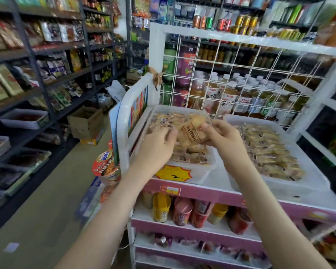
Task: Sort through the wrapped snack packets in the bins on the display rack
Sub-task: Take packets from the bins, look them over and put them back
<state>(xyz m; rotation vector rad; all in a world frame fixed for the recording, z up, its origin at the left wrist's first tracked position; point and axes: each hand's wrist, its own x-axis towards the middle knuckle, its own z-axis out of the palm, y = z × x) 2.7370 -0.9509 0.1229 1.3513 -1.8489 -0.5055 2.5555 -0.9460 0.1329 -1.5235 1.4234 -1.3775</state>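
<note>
Snack packet (192, 133) hangs between your hands over the left bin (206, 172), long axis slanting up-right. Right hand (221, 134) pinches its right end; left hand (159, 146) curls at the left edge, grip unclear.

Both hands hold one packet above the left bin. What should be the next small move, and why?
Probably lower the packet into the left bin and release it. The left hand and right hand pinch it by its two ends directly over that bin. Its tan wrapper seems to match the packets lying there, so it likely belongs there.
</note>
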